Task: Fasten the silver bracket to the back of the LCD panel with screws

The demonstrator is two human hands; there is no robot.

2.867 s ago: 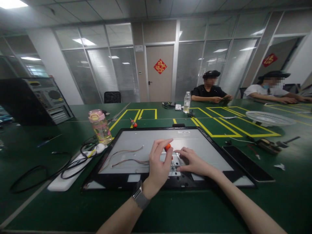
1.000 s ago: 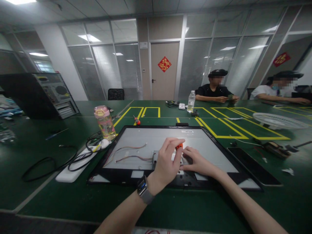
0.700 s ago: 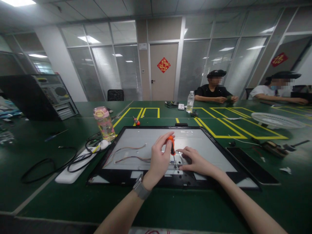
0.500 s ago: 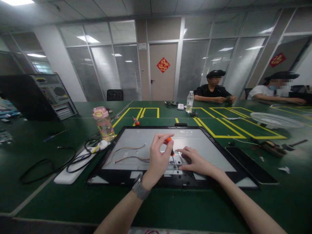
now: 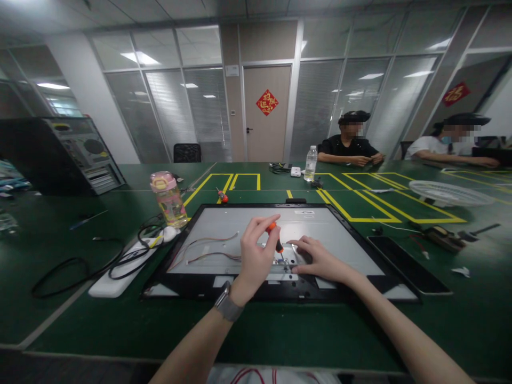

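At far left, black computer tower on green table, thin blue-handled tool near it. Next, white power strip with black cable looped over and beside it; pink-lidded drink bottle upright just behind. Then big flat display panel, lying pale back up, mid-table, in front of both hands. Thin wires loose across left part of panel, ends unplugged. Smartwatch on left wrist. Left hand curled partly closed, pinching orange-and-black screwdriver by handle top; screwdriver slightly tilted, shaft pointing down at silver bracket near panel's front edge. Right hand just right of it, thumb and index spread wide, fingertips resting at bracket, nothing visibly gripped. Looks like mid screw work: bracket on panel, tool apparently on a fastener; can't tell screw in or out, or count done and left. Behind, water bottle upright. Farther right, co-worker in black top, black phone-like slab beside panel, brown tool, white round grille, co-worker in white top.
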